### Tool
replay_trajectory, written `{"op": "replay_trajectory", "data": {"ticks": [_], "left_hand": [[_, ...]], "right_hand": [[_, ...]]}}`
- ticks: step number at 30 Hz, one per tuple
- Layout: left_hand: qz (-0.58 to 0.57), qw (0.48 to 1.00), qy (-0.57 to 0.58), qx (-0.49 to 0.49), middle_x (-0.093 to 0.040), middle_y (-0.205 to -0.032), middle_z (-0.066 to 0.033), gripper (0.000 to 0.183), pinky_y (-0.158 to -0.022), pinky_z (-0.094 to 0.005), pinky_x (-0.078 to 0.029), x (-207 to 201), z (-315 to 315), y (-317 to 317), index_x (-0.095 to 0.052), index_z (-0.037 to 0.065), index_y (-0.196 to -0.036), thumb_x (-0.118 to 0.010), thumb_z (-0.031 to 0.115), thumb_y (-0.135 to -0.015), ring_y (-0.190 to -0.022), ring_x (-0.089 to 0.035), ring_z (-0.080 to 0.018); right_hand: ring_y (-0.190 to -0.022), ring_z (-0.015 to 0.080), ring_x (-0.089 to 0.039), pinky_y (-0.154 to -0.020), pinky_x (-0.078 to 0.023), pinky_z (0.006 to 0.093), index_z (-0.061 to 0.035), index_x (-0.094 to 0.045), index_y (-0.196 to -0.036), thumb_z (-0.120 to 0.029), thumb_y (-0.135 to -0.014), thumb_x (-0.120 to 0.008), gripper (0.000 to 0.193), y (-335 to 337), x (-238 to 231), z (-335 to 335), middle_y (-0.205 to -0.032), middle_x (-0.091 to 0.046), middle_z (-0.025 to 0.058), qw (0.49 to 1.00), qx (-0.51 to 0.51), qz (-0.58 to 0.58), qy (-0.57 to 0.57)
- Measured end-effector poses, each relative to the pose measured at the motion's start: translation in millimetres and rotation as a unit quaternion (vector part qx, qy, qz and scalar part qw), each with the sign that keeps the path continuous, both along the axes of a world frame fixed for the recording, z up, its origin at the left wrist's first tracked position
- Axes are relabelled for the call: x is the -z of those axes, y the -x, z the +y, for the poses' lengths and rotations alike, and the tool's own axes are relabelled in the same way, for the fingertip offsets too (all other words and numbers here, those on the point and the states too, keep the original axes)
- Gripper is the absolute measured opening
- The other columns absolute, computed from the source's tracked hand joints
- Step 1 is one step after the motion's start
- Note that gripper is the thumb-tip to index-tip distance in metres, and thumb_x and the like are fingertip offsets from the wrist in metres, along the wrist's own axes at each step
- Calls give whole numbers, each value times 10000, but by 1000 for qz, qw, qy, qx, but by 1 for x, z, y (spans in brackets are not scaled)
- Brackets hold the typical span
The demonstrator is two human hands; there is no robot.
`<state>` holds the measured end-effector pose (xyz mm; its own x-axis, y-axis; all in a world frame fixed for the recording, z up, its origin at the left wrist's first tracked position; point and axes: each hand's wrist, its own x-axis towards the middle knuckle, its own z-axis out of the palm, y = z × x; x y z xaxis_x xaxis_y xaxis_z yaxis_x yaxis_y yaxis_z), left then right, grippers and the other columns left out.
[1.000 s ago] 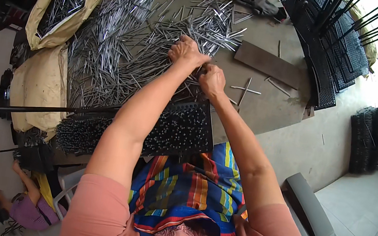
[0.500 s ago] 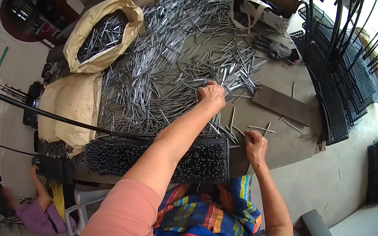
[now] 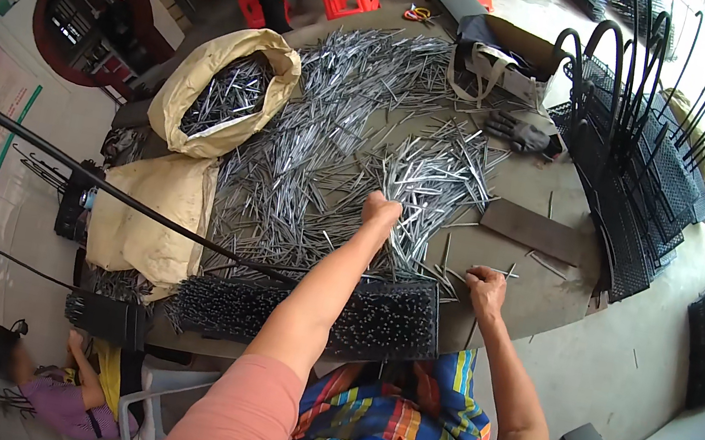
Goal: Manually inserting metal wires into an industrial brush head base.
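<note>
My left hand (image 3: 382,212), closed with the thumb side up, rests at the edge of a loose fan of thin grey metal rods (image 3: 427,182). Whatever may be inside its fingers is hidden. To the right, my right hand (image 3: 486,293) is curled with fingertips pressed together, low over the table beside a few stray rods (image 3: 453,278); I cannot make out anything in its grip. Between my body and the rods stands a long black holder (image 3: 384,320), densely filled with upright dark pins. My left forearm crosses in front of it.
An open tan sack (image 3: 167,107) of rods and a folded sack (image 3: 151,213) sit left. A brown flat plate (image 3: 532,230), grey glove (image 3: 519,133), scissors (image 3: 418,14) and black mesh racks (image 3: 634,175) lie beyond. A long black bar (image 3: 112,195) juts left. Another person (image 3: 70,401) sits lower left.
The whole view has shifted, so things sit lower and further right. Against the table, my left hand has moved left, away from the bright rods. My right hand has shifted slightly farther out.
</note>
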<state>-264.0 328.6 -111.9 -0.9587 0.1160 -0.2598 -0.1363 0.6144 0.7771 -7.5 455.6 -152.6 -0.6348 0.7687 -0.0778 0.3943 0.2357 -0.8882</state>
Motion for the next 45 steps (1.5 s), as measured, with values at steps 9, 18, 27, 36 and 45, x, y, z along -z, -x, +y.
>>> {"op": "replay_trajectory", "data": {"ticks": [9, 18, 27, 36, 45], "left_hand": [[-50, 802, -590, -71, -670, -854, -103, 260, -654, -344, -550, -79, 5, -43, -623, -28, -880, -702, -139, -659, -718, -653, -204], [-8, 800, -579, -159, -663, -844, -132, 225, -677, -336, -547, -90, 12, -59, -572, -50, -812, -742, -61, -664, -705, -662, -223], [-92, 924, -321, 185, -629, -665, -81, 205, -486, -340, -471, -71, -19, -15, -617, -36, -669, -699, -85, -488, -579, -609, -206], [69, 854, 230, 462, -694, -823, -229, 267, -703, -415, -550, -108, -26, -33, -687, -39, -845, -704, 32, -588, -792, -700, -342], [-208, 880, -405, 133, -651, -745, -130, 166, -575, -364, -567, -156, -81, -53, -613, -23, -869, -601, -121, -735, -704, -682, -262]], "right_hand": [[-758, 171, -636, -655, -483, 314, -20, -692, -999, -477, -919, -590, 475, 109, -59, -36, -874, -675, 59, 870, 73, 217, 436], [-628, 126, -502, -575, -406, 310, -2, -666, -880, -323, -915, -608, 327, 170, -74, -63, -740, -596, 19, 891, 5, 252, 377], [-951, 169, -618, -778, -423, 362, -96, -619, -1191, -513, -847, -640, 541, 126, -78, -13, -1136, -649, 50, 869, -145, 92, 465], [-746, 179, -667, -710, -468, 338, -93, -708, -985, -234, -871, -623, 200, 138, -61, 6, -887, -716, 22, 863, -4, 286, 417], [-1005, 341, -663, -946, -478, 429, -3, -679, -1102, -239, -715, -734, 457, 66, -69, -14, -1014, -714, 153, 954, -76, -92, -273]]}}
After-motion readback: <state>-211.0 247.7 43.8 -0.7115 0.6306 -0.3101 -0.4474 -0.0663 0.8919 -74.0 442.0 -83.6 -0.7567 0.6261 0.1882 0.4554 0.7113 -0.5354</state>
